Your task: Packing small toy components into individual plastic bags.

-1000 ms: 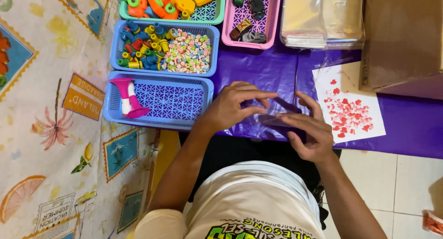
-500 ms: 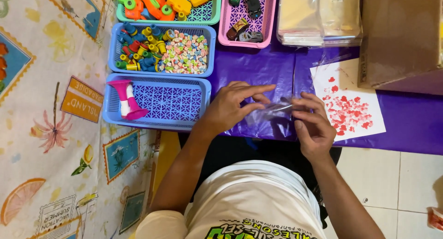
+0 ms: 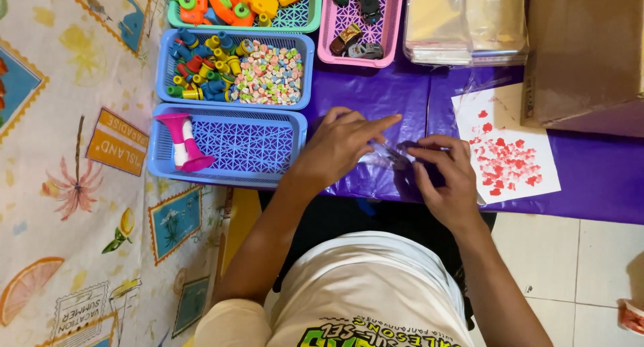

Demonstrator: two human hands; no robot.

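Hands meet over a purple cloth (image 3: 376, 95) spread on the counter, both working a small clear bag (image 3: 389, 156). Left hand (image 3: 339, 146) lies flat on the bag's left part, fingers stretched out toward the right, index finger pointing along its far edge; this grip is open, pressing down rather than closing round anything. Right hand (image 3: 449, 176) sits just right of the bag, fingers curled, thumb and fingertips pinched on the bag's right end. So the bag lies between the two hands, under the left fingers and caught in the right pinch, near the near edge of the cloth. What is inside the bag, if anything, cannot be told.

Just right of the right hand lies a white sheet (image 3: 516, 179) printed with red shapes. Farther right stands a brown box (image 3: 583, 45). Left of the left hand sits a blue basket (image 3: 248, 146) holding a pink-and-white spool-shaped toy (image 3: 182, 142). Beyond it, a second blue basket (image 3: 302, 52) holds coloured tubes and pastel beads. Farther still are a green basket (image 3: 295, 18) of orange and yellow toys and a pink basket (image 3: 392, 25) with small toy cars. A stack of clear bags (image 3: 463, 22) lies far right of the pink basket. A patterned sheet (image 3: 74, 172) covers the left side.
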